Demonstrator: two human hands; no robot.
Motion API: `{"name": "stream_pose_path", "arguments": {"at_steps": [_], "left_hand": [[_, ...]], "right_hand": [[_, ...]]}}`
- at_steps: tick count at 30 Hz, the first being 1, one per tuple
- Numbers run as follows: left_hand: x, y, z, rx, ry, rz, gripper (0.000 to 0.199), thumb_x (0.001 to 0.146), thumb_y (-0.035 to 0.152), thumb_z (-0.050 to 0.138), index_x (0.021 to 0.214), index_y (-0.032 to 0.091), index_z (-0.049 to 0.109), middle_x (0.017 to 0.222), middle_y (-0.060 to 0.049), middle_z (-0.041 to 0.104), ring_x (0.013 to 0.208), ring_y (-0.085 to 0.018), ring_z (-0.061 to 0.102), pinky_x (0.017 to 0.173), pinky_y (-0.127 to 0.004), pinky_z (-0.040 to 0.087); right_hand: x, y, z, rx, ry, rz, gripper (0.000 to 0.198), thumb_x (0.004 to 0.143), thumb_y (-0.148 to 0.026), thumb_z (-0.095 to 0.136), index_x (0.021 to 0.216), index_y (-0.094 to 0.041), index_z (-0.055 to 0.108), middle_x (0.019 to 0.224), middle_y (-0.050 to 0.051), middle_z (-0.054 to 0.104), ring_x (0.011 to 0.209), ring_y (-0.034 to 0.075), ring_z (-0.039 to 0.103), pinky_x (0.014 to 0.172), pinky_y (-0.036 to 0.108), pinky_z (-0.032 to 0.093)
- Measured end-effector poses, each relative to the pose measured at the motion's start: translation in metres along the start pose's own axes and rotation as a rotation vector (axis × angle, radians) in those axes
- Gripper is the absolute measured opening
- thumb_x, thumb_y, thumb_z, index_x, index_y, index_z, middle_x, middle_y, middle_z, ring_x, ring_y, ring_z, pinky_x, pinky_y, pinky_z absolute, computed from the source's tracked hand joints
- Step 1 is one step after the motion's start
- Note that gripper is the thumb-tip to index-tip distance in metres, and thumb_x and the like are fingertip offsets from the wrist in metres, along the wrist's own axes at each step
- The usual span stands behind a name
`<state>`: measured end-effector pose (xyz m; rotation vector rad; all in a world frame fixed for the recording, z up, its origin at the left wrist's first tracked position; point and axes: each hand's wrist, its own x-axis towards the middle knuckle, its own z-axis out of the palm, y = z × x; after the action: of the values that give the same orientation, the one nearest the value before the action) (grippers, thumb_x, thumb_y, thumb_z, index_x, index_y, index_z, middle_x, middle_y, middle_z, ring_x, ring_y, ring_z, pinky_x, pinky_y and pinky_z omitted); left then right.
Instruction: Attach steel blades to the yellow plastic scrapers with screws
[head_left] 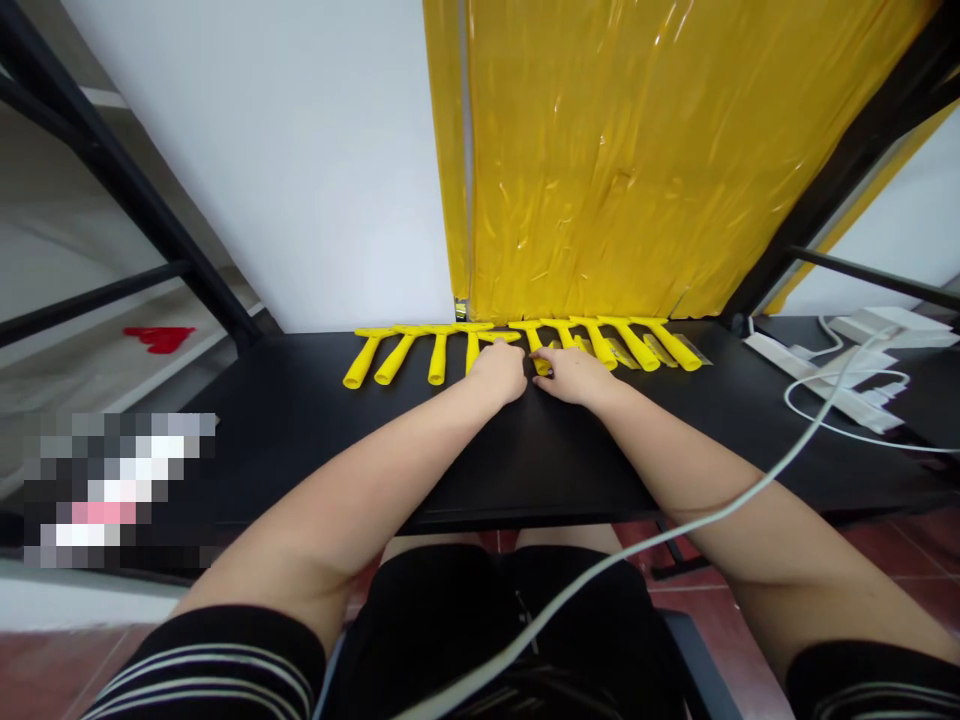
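Observation:
Yellow T-shaped plastic tools (437,358) lie in a row along the back of the black table (300,430), their round hollow handle ends toward me. My left hand (500,372) is closed at the middle of the row, around a yellow T-shaped tool (491,337) whose crosspiece shows beyond the knuckles. Just to its right, my right hand (576,373) has thumb and forefinger on either side of another tool's handle (541,366). Its other fingers are curled and partly hidden. Thin see-through pieces (660,350) show between the tools on the right.
A white power strip (817,375) with plugs and cables lies at the right. A pale cable (675,535) hangs across the view over my right forearm. Black metal frame posts (142,200) flank the table. Behind stand a white panel (300,150) and yellow plastic sheeting (615,150).

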<state>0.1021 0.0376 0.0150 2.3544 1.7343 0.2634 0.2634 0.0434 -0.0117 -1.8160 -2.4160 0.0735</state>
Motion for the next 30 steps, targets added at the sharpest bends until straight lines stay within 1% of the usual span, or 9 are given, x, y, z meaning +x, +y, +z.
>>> {"name": "stream_pose_path", "arguments": {"at_steps": [6,10,13,15,17,20,24,26,30], "left_hand": [[-0.066,-0.001,-0.005,0.015,-0.067,0.099,0.034,0.079,0.019,0.069,0.112,0.011,0.07,0.12,-0.027,0.065,0.11,-0.047,0.065,0.094,-0.054,0.05],[-0.096,-0.016,-0.012,-0.093,-0.008,0.1,0.035,0.065,0.02,0.081,0.097,0.018,0.067,0.089,-0.016,0.069,0.097,-0.044,0.069,0.095,-0.053,0.049],[-0.098,-0.034,-0.022,-0.109,-0.021,0.132,0.028,0.065,0.027,0.083,0.084,0.022,0.063,0.075,-0.009,0.065,0.091,-0.04,0.069,0.094,-0.049,0.049],[-0.089,-0.045,-0.028,-0.111,-0.019,0.151,0.029,0.065,0.034,0.086,0.075,0.023,0.061,0.071,-0.008,0.063,0.086,-0.037,0.068,0.089,-0.045,0.05],[-0.078,-0.052,-0.033,-0.108,-0.017,0.154,0.033,0.065,0.042,0.087,0.069,0.023,0.06,0.07,-0.008,0.063,0.083,-0.034,0.068,0.086,-0.041,0.05],[-0.065,-0.059,-0.034,-0.045,-0.012,0.143,0.033,0.068,0.049,0.084,0.078,0.022,0.067,0.078,-0.009,0.069,0.082,-0.03,0.067,0.078,-0.035,0.049],[-0.063,-0.068,-0.031,0.089,-0.191,0.23,0.031,0.081,0.04,0.071,0.104,0.02,0.071,0.096,-0.008,0.073,0.084,-0.025,0.067,0.072,-0.032,0.046],[-0.065,-0.074,-0.03,0.074,-0.206,0.295,0.033,0.082,0.035,0.068,0.112,0.02,0.07,0.103,-0.008,0.073,0.086,-0.023,0.066,0.073,-0.03,0.046],[-0.064,-0.087,-0.028,-0.077,-0.218,0.447,0.04,0.082,0.033,0.07,0.12,0.02,0.068,0.104,-0.006,0.07,0.087,-0.02,0.063,0.074,-0.028,0.046]], "right_hand": [[0.0,0.002,0.0,-0.001,0.005,-0.01,0.057,0.093,-0.043,0.063,0.147,-0.027,0.058,0.127,0.014,0.074,0.119,0.035,0.068,0.093,0.044,0.053],[-0.006,0.0,-0.01,0.085,0.054,0.006,0.069,0.09,-0.043,0.067,0.152,-0.022,0.046,0.116,0.015,0.075,0.109,0.035,0.07,0.088,0.043,0.053],[-0.011,-0.002,-0.018,0.245,0.099,-0.003,0.066,0.088,-0.045,0.069,0.143,-0.017,0.047,0.107,0.013,0.075,0.097,0.03,0.07,0.084,0.039,0.051],[-0.012,-0.002,-0.021,0.35,0.131,-0.019,0.053,0.089,-0.04,0.067,0.133,-0.016,0.05,0.105,0.012,0.073,0.091,0.026,0.069,0.081,0.037,0.051],[-0.011,-0.001,-0.02,0.43,0.176,-0.042,0.036,0.092,-0.031,0.06,0.124,-0.016,0.054,0.106,0.012,0.072,0.093,0.024,0.067,0.084,0.036,0.051],[-0.006,0.003,-0.015,0.527,0.249,-0.136,0.023,0.092,-0.022,0.054,0.114,-0.017,0.059,0.108,0.012,0.07,0.094,0.023,0.066,0.085,0.038,0.052],[0.001,0.009,-0.008,0.822,0.323,-0.244,0.019,0.088,-0.023,0.064,0.107,-0.02,0.066,0.098,0.008,0.069,0.082,0.021,0.066,0.078,0.038,0.057],[0.003,0.009,-0.009,0.996,0.327,-0.25,0.02,0.087,-0.026,0.071,0.106,-0.021,0.069,0.094,0.007,0.07,0.081,0.02,0.067,0.078,0.038,0.059],[0.0,0.004,-0.016,1.231,0.345,-0.285,0.028,0.084,-0.039,0.081,0.104,-0.021,0.07,0.086,0.003,0.07,0.076,0.017,0.067,0.076,0.036,0.06]]}}
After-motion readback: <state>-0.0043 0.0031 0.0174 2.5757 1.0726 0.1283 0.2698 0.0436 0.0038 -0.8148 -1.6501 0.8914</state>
